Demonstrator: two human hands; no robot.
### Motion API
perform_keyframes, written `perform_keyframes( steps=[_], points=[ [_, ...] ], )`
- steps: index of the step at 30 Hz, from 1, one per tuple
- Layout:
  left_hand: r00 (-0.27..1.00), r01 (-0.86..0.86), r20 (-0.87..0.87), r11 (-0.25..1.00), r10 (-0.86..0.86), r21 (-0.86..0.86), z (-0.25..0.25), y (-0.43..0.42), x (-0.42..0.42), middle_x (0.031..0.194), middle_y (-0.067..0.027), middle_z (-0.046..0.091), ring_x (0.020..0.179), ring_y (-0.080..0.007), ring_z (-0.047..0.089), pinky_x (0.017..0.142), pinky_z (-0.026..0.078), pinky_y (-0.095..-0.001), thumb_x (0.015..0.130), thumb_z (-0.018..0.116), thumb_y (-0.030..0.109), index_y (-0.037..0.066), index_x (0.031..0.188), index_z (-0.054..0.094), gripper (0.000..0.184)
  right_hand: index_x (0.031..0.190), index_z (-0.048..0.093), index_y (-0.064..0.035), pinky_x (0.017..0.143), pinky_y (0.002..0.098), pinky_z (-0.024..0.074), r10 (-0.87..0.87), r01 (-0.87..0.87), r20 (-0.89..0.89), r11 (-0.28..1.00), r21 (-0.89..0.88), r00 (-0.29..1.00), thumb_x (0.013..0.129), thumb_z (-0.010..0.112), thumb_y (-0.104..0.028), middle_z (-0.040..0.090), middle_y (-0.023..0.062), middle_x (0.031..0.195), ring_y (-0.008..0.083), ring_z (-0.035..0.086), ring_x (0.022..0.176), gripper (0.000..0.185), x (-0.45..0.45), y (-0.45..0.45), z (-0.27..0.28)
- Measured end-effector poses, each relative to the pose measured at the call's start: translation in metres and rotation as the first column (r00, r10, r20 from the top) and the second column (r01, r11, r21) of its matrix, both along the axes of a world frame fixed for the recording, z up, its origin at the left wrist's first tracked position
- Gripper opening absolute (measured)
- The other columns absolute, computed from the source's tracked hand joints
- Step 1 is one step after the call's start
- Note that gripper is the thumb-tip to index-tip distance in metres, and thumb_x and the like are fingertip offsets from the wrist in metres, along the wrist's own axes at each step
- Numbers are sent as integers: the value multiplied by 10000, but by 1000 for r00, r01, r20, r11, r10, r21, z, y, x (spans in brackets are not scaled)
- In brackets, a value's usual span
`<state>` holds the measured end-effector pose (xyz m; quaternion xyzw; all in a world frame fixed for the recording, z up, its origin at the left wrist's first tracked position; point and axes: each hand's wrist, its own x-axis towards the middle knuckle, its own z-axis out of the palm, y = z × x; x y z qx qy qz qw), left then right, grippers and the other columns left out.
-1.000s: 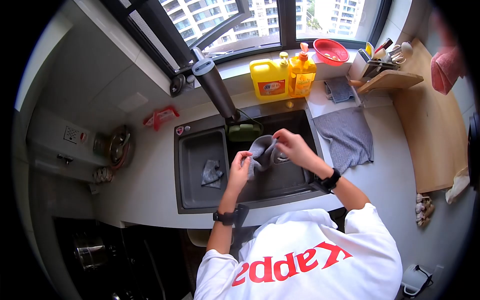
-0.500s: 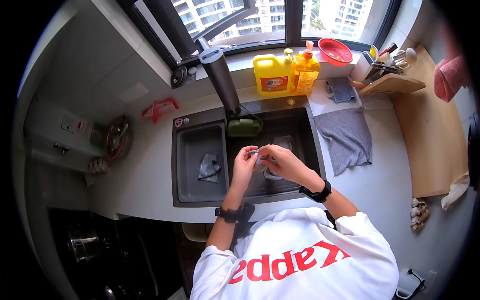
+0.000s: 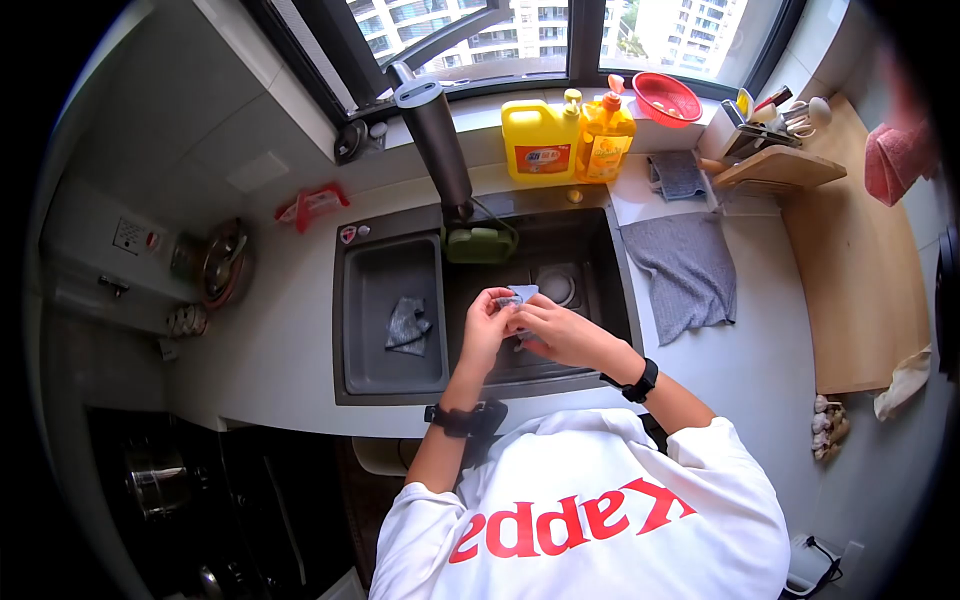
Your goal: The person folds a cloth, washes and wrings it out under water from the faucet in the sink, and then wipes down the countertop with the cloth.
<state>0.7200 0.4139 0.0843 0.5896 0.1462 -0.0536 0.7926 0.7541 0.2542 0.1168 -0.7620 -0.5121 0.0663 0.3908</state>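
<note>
1. Left hand (image 3: 486, 328), grip closed on a small bunched grey cloth (image 3: 524, 294); right hand (image 3: 556, 333) right beside it, grip pinching the same piece!
2. That cloth is up over the right basin (image 3: 588, 240), near the round drain (image 3: 556, 288).
3. Across in the left basin (image 3: 368, 300), a crumpled grey rag (image 3: 407, 325) lies.
4. Right of the sink, a larger grey towel (image 3: 690, 275) spreads on the table (image 3: 765, 320).

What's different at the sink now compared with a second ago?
The right hand has moved left and toward the person, meeting the left hand. The cloth, stretched between them before, is now bunched at their fingers; both still hold it. The drain shows more clearly. Unchanged: the other cloth in the left basin and the towel on the counter.
</note>
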Motion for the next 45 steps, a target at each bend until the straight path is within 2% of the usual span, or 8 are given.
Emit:
perform_keyframes(
  steps=[6, 13, 16, 19, 25, 30, 34, 45],
  points=[
    [994, 55, -93, 995, -63, -80, -12, 7, 2, 923, -41, 563, 808, -102, 575, 684, 504, -241, 873, 527, 67, 44, 1079, 493, 211, 906, 492, -21, 789, 344, 464, -7, 4, 179, 1000, 18, 984, 695, 627, -16, 539, 100, 920, 277, 497, 949, 251, 1, 5, -5],
    [989, 118, -69, 976, -133, -183, -4, 6, -3, 945, -57, 574, 846, -130, 582, 766, 511, -288, 882, 507, 64, 7, 1129, 518, 253, 936, 517, -13, 751, 304, 476, -58, 100, -218, 977, 187, 974, 751, 614, 24, 572, 94, 879, 232, 563, 852, 211, 4, -5, -5],
    [972, 232, -16, 972, -233, -48, 4, 14, -4, 945, -51, 570, 859, -110, 564, 780, 488, -262, 881, 514, 69, 16, 1141, 513, 265, 929, 510, -15, 784, 244, 456, -96, 242, -485, 938, 249, 869, 776, 598, 69, 551, 47, 883, 114, 554, 846, 196, 6, -12, -4],
    [896, 240, 221, 839, -386, 489, 3, 16, -9, 939, -53, 580, 797, -110, 560, 747, 468, -232, 858, 544, 80, 16, 1127, 532, 276, 938, 499, -27, 803, 227, 447, 27, 285, -673, 893, 349, 739, 790, 588, 70, 535, 20, 898, 86, 539, 859, 198, 14, -17, -1],
    [899, 322, 115, 814, -424, 484, -10, 25, -6, 891, -55, 582, 793, -115, 564, 707, 459, -253, 827, 558, 61, 8, 1066, 546, 245, 954, 497, -18, 817, 224, 449, 143, 191, -682, 901, 389, 718, 776, 599, 96, 523, 26, 923, 86, 532, 882, 235, 17, -28, 31],
    [895, 230, 146, 715, -422, 661, -22, 36, -1, 916, -101, 581, 804, -194, 589, 709, 462, -280, 825, 545, 62, -7, 981, 559, 171, 967, 500, -10, 832, 240, 459, 174, 170, -664, 891, 420, 728, 770, 590, 122, 522, 40, 920, 109, 547, 894, 254, 17, -47, 45],
    [872, 75, 235, 590, -430, 804, -10, 43, -1, 965, -102, 587, 842, -277, 590, 731, 469, -310, 816, 553, 78, 3, 928, 573, 136, 968, 518, -18, 823, 229, 461, 100, 198, -628, 901, 387, 772, 770, 594, 114, 530, 35, 925, 98, 547, 885, 250, 19, -65, 51],
    [850, -36, 307, 533, -429, 845, 70, 51, -17, 908, -86, 614, 829, -246, 597, 684, 487, -302, 768, 611, 50, 11, 881, 617, 119, 1068, 594, -29, 775, 214, 477, -306, 430, -446, 879, 207, 841, 770, 618, 61, 589, 25, 874, 100, 574, 812, 312, 28, -93, 62]
  ],
)
